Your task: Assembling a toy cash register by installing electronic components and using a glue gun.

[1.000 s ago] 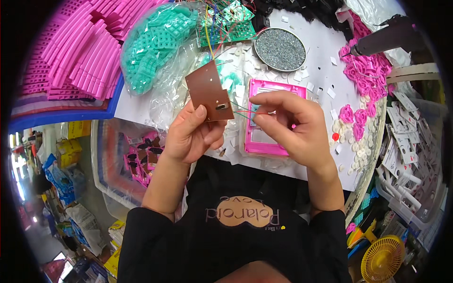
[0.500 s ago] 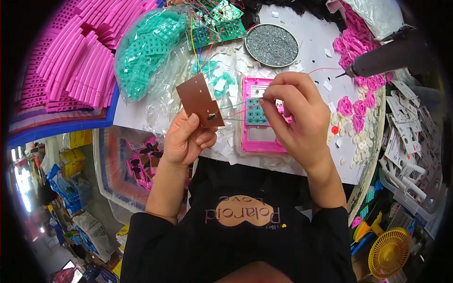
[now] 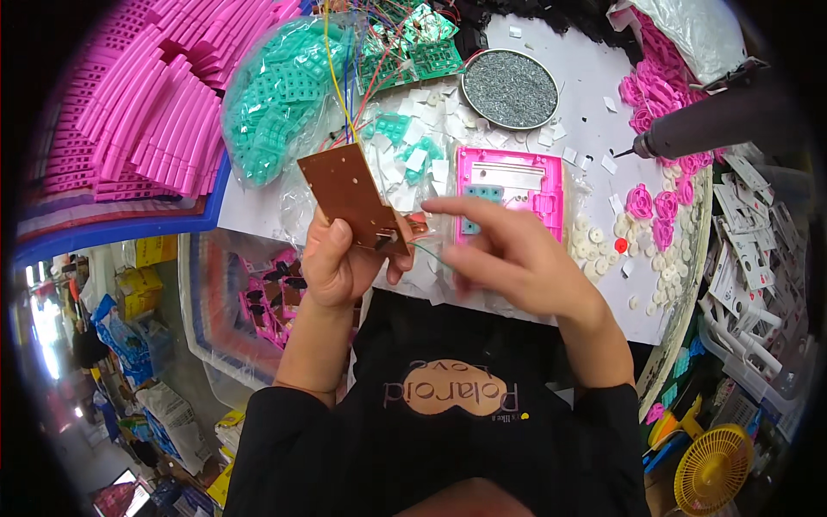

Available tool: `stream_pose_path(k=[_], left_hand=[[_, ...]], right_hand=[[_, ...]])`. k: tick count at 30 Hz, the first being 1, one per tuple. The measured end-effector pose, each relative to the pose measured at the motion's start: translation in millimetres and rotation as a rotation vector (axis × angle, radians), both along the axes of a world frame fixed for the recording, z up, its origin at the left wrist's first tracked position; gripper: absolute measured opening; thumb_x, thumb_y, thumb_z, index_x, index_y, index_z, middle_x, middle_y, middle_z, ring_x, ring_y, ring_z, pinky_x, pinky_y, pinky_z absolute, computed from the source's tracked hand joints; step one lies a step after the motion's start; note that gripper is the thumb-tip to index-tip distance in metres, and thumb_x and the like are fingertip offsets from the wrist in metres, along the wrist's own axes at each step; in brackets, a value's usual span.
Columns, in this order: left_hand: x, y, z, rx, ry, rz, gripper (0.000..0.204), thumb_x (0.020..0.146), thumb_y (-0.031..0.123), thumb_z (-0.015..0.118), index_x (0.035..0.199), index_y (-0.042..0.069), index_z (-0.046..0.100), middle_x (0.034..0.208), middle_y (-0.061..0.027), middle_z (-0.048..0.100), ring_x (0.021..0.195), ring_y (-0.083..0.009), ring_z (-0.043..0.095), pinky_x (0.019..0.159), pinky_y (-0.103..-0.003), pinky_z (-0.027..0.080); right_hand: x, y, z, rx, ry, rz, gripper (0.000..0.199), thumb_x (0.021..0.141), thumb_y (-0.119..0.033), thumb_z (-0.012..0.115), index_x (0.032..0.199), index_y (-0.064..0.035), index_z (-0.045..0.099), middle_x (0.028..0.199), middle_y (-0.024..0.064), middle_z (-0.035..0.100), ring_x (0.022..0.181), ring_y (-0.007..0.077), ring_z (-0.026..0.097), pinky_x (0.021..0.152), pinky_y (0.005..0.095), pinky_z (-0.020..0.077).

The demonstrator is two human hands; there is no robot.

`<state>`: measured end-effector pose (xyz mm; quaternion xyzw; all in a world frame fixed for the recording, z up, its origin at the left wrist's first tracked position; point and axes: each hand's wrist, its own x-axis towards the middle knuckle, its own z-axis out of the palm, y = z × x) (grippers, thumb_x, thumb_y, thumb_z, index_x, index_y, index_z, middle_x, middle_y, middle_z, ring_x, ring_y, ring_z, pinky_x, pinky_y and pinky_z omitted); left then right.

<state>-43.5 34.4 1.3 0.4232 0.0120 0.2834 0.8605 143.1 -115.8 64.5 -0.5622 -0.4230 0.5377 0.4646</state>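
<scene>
found the board (image 3: 349, 189) grasped in the left hand (image 3: 332, 267), raised above the worktop (image 3: 590, 90) by its near edge, left of the pink frame (image 3: 557, 185). noted thumb on the brown face and fingers behind, gripping the lower end only; judged so held to leave the upper holes and wired end uncovered. traced a yellow wire (image 3: 328, 47) from that upper end toward the far edge; judged the slanted hold likely to spare it strain.

recorded the right hand (image 3: 517, 258) over the near part of the frame, index finger stretched toward the board, fingertips partly blurred. saw a green wire (image 3: 431, 252) running from the board toward the thumb; could not tell whether pinched or merely nearby, hence could not tell a grasp from a loose hand.

observed the frame lying flat near the near edge, hollow side up, with teal keys (image 3: 484, 193) in it, probably set so for access from above. logged metal bits (image 3: 511, 89) in a round dish (image 3: 493, 127) just beyond the frame, presumably gathered to prevent scattering. noted a dark driver (image 3: 706, 125) reaching in over the right edge, tip toward the frame, presumably parked clear of both hands. found pink loops (image 3: 639, 202) and white discs (image 3: 670, 274) by the right edge, apparently kept clear of the frame.
</scene>
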Motion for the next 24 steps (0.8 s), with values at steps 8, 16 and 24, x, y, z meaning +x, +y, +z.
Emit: stream_pose_path(k=[8,16,24], left_hand=[[-9.3,-10.6,11.2,0.204,0.114,-0.177,0.041,0.102,0.022,0.057,0.128,-0.010,0.057,0.106,-0.0246,0.070,0.085,-0.0304,0.071,0.070,-0.039,0.058],[7.5,-40.7,14.8,0.148,0.304,-0.081,0.034,0.106,0.017,0.049,0.126,-0.009,0.060,0.103,-0.0206,0.072,0.084,-0.0246,0.071,0.074,-0.036,0.058],[-1.0,-47.6,11.5,0.923,0.274,-0.314,0.020,0.087,0.011,0.072,0.106,0.007,0.071,0.092,-0.0104,0.072,0.076,-0.0269,0.070,0.067,-0.039,0.055]], right_hand=[[18.1,-23.4,4.3,0.302,-0.180,-0.108,0.043,0.091,-0.018,0.076,0.128,0.0002,0.065,0.098,0.0095,0.064,0.078,0.0141,0.063,0.067,0.0300,0.0481],[-29.1,-36.4,-39.5,0.322,0.707,-0.567,0.004,0.091,0.001,0.072,0.093,-0.0002,0.069,0.096,0.0061,0.064,0.076,0.0130,0.060,0.063,0.0266,0.0462],[19.0,-114.5,-47.6,0.345,-0.051,-0.130,0.058,0.074,-0.043,0.087,0.113,-0.0007,0.075,0.110,0.0124,0.065,0.095,0.0238,0.062,0.082,0.0370,0.0479]])
